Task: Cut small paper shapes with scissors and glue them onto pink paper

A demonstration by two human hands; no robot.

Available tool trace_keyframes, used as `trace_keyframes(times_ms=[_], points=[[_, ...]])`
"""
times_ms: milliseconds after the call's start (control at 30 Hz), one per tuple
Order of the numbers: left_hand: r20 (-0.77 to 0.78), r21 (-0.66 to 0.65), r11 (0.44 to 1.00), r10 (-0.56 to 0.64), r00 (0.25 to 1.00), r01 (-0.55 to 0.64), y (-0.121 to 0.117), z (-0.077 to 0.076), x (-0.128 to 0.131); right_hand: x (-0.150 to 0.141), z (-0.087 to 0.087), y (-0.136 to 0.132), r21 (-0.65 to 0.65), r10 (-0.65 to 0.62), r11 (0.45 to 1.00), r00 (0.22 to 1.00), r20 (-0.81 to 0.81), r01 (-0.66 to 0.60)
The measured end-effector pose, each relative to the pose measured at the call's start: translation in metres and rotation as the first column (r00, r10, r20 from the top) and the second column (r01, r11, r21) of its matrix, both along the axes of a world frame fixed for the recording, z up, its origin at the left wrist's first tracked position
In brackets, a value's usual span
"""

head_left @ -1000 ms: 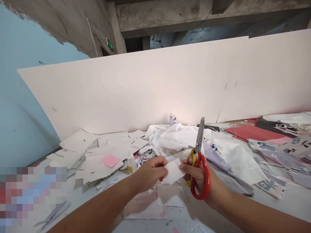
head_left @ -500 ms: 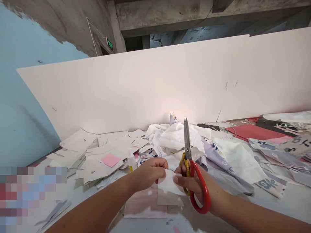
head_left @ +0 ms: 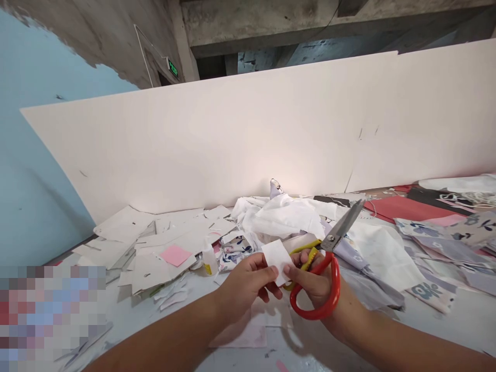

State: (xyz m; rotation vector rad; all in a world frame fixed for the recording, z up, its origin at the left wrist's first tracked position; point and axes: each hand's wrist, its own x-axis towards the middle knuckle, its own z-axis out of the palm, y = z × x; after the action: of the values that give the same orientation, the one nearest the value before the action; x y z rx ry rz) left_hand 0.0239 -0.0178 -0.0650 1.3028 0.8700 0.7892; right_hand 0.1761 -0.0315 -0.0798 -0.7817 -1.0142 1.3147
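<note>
White piece up, firmly controlled; scissors swung right!
Left hand pinches it, right hand too, scissors hooked, short of the tabletop's far edge.

No wording can be read. Green glowing characters are borne by a small lit sign, seen above the white partition at the left, but they are too small to be made out. A yellow label is carried by the small white bottle; its print cannot be deciphered.
</note>
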Motion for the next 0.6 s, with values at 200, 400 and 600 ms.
trace_keyframes(times_ms=[200, 400, 600], points=[[-0.136, 0.079, 0.990, 0.123, 0.983, -0.113, -0.002, 0.005, 0.003, -0.002, -0.003, -0.003, -0.052, 0.053, 0.997, 0.998, 0.034, -0.051], [-0.197, 0.185, 0.974, 0.170, 0.966, -0.134, 0.005, 0.014, -0.007, -0.001, -0.004, -0.001, -0.038, 0.096, 0.995, 0.987, 0.132, -0.091], [-0.105, 0.270, 0.924, 0.306, 0.946, -0.269, 0.012, 0.045, -0.027, 0.000, -0.004, -0.005, -0.102, 0.260, 0.964, 0.943, 0.206, -0.244]])
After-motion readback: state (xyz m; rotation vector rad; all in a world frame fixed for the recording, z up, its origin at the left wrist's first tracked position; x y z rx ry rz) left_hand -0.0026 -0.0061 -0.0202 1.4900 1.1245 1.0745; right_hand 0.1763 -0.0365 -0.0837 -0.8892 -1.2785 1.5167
